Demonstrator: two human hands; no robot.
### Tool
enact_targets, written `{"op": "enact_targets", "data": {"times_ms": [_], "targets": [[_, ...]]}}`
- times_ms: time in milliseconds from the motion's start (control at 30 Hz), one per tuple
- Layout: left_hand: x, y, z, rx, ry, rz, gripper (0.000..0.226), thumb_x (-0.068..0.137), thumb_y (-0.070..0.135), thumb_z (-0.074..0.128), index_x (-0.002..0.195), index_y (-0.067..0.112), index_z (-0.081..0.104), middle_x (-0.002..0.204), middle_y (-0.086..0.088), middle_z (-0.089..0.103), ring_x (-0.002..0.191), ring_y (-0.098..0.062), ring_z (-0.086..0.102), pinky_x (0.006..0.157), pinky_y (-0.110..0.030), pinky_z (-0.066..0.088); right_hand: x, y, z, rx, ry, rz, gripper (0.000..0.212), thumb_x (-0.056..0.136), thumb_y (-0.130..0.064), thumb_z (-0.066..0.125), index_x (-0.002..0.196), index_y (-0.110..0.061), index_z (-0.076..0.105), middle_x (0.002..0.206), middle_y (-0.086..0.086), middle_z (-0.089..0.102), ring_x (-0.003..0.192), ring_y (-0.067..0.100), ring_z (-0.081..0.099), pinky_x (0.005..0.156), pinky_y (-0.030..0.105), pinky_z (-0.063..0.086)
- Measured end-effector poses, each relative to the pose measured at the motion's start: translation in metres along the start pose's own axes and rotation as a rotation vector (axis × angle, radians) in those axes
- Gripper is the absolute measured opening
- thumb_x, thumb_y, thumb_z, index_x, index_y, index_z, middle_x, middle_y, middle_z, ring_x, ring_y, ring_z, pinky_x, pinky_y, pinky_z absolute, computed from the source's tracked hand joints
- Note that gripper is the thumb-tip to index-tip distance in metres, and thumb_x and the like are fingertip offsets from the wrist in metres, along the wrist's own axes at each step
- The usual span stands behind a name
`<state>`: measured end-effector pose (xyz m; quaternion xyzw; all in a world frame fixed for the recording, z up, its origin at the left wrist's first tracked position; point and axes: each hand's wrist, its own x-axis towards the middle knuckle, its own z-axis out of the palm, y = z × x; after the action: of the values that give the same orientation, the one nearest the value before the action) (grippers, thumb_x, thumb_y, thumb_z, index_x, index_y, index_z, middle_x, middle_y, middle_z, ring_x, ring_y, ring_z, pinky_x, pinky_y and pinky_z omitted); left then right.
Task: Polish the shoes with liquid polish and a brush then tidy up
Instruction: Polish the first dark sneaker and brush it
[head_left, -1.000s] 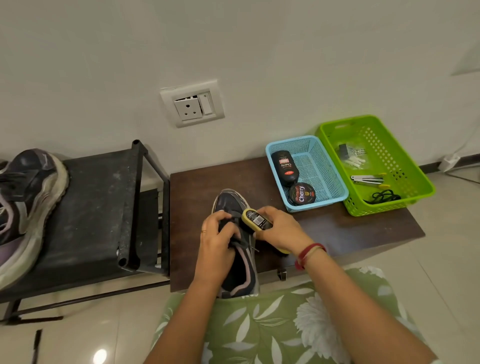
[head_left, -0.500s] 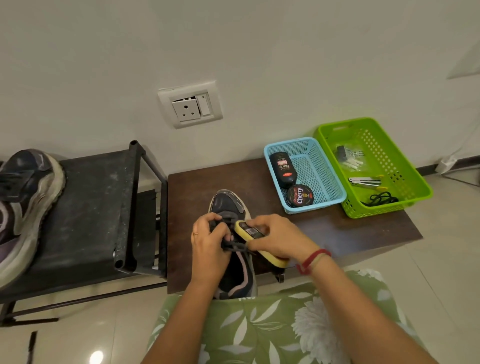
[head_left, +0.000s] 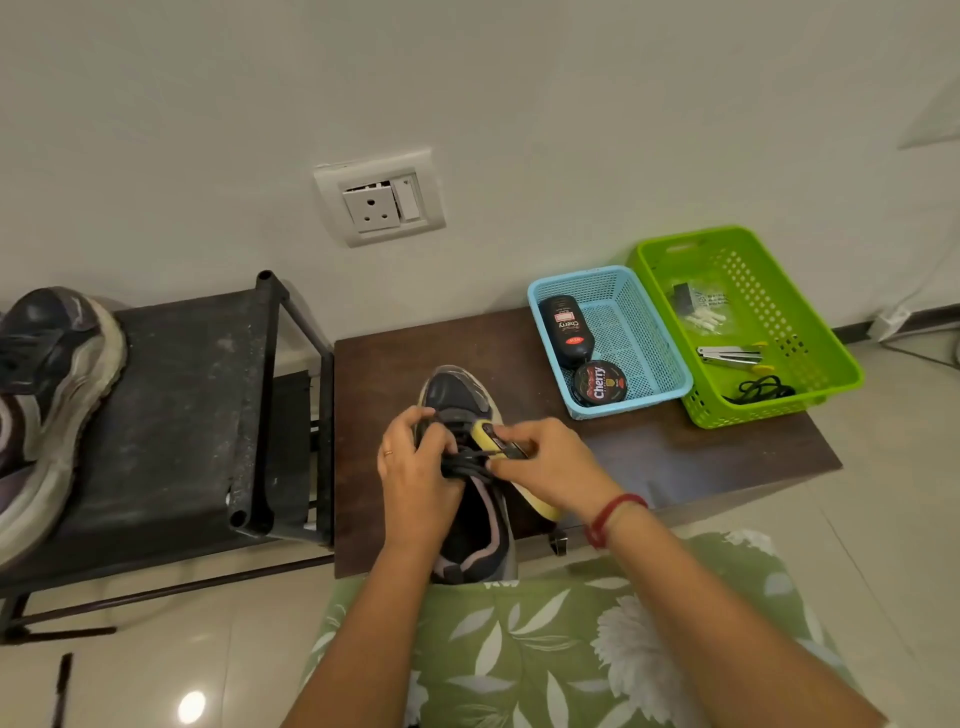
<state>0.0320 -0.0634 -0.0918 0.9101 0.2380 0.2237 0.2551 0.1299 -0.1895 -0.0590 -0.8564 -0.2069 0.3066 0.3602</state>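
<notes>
Two hands working over one dark shoe (head_left: 470, 525) lying toe-away on the brown low table (head_left: 675, 452), heel end reaching toward the green floral lap (head_left: 545, 644) at 6 o'clock. Left hand (head_left: 415, 467) curling closed around the black laces (head_left: 467, 460) at the shoe's 9 o'clock side, fingers clenched on the lace bundle. Right hand (head_left: 550, 465) gripping the yellow-backed brush (head_left: 498, 444) while also pinching the laces with its fingertips, brush lying across the shoe's tongue area, its handle end trailing under the palm toward 4 o'clock. Sitting at 1 o'clock from the shoe, a blue basket (head_left: 654, 364) holding the liquid polish bottle (head_left: 566, 330) lying on its side and a round polish tin (head_left: 600, 383) touching the bottle's near end. Standing just beside the blue one at 3 o'clock, a green basket (head_left: 810, 332) containing small items too unclear to name. Resting at 9 o'clock on the black rack (head_left: 176, 415), well apart, a second shoe (head_left: 47, 395). Showing at 12 o'clock on the wall, a wall socket (head_left: 379, 200).
</notes>
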Motion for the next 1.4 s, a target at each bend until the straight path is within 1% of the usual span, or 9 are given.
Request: {"op": "enact_targets", "data": {"times_ms": [100,167,367,533,700,867,1100,1233,1400], "targets": [[0.002,0.000,-0.001,0.004,-0.124,-0.134,0.059,0.072,0.012,0.075,0.126,0.018,0.051,0.150,-0.010,0.030,0.136,-0.027,0.030,0.111,-0.059,0.018,-0.026,0.014,-0.014,0.124,-0.178,0.036,0.032,0.072,-0.020,0.079,0.104,-0.024,0.074,0.081,-0.016,0.068,0.076,-0.002,0.060,0.075,0.021,0.047],[0.004,-0.003,-0.002,-0.032,-0.231,-0.196,0.069,0.080,0.010,0.066,0.142,0.019,0.038,0.156,-0.006,0.024,0.140,-0.025,0.029,0.114,-0.049,0.024,-0.032,0.019,-0.022,0.238,-0.302,0.070,0.026,0.072,-0.014,0.081,0.093,-0.027,0.075,0.080,-0.013,0.071,0.072,-0.002,0.061,0.077,0.020,0.049],[0.007,-0.004,-0.005,0.014,-0.333,-0.143,0.074,0.083,0.004,0.058,0.148,0.021,0.029,0.154,-0.003,0.031,0.138,-0.020,0.034,0.108,-0.035,0.035,0.013,0.000,-0.017,0.180,0.193,0.005,0.029,0.081,-0.036,0.073,0.109,-0.032,0.070,0.101,-0.008,0.071,0.096,0.011,0.065,0.093,0.034,0.050],[0.004,-0.008,-0.008,-0.014,-0.261,-0.173,0.086,0.083,0.000,0.056,0.152,0.027,0.011,0.147,-0.005,0.040,0.130,-0.025,0.043,0.097,-0.035,0.040,-0.003,-0.006,0.004,0.000,0.027,-0.049,0.033,0.071,-0.037,0.077,0.102,-0.035,0.066,0.086,-0.013,0.068,0.079,0.007,0.062,0.071,0.024,0.047],[0.005,-0.015,-0.007,-0.075,-0.228,-0.166,0.073,0.086,-0.005,0.052,0.146,0.030,0.033,0.150,-0.006,0.037,0.137,-0.023,0.037,0.108,-0.036,0.035,-0.032,0.020,-0.018,-0.029,-0.274,-0.020,0.034,0.062,-0.038,0.084,0.083,-0.041,0.058,0.080,-0.006,0.063,0.069,0.011,0.058,0.070,0.031,0.047],[0.007,-0.014,-0.004,-0.282,-0.123,-0.240,0.059,0.089,-0.004,0.052,0.139,0.028,0.047,0.143,-0.009,0.047,0.130,-0.024,0.046,0.106,-0.030,0.038,-0.025,0.010,-0.014,0.188,0.114,-0.101,0.036,0.062,-0.044,0.078,0.089,-0.054,0.055,0.093,-0.011,0.066,0.087,0.011,0.062,0.084,0.038,0.052],[0.009,-0.022,-0.002,-0.346,-0.111,-0.253,0.054,0.091,0.001,0.053,0.138,0.029,0.047,0.138,-0.007,0.052,0.121,-0.021,0.053,0.104,-0.033,0.042,-0.034,0.017,-0.032,-0.009,-0.282,-0.197,0.040,0.060,-0.032,0.086,0.087,-0.048,0.062,0.087,-0.012,0.063,0.079,0.003,0.058,0.078,0.029,0.050],[0.011,-0.018,0.002,-0.322,-0.133,-0.196,0.058,0.088,-0.004,0.053,0.136,0.029,0.050,0.139,-0.005,0.051,0.126,-0.019,0.050,0.106,-0.030,0.039,-0.035,0.002,-0.031,0.030,0.058,-0.261,0.041,0.069,-0.034,0.081,0.105,-0.044,0.065,0.100,-0.019,0.068,0.091,-0.003,0.062,0.084,0.022,0.050],[0.011,-0.017,0.004,-0.295,-0.118,-0.227,0.059,0.090,-0.002,0.051,0.136,0.036,0.049,0.142,-0.005,0.049,0.129,-0.020,0.047,0.108,-0.038,0.039,-0.050,-0.005,-0.012,-0.198,-0.010,-0.262,0.043,0.069,-0.036,0.074,0.111,-0.038,0.064,0.106,-0.008,0.063,0.098,0.015,0.061,0.085,0.033,0.049]]}}
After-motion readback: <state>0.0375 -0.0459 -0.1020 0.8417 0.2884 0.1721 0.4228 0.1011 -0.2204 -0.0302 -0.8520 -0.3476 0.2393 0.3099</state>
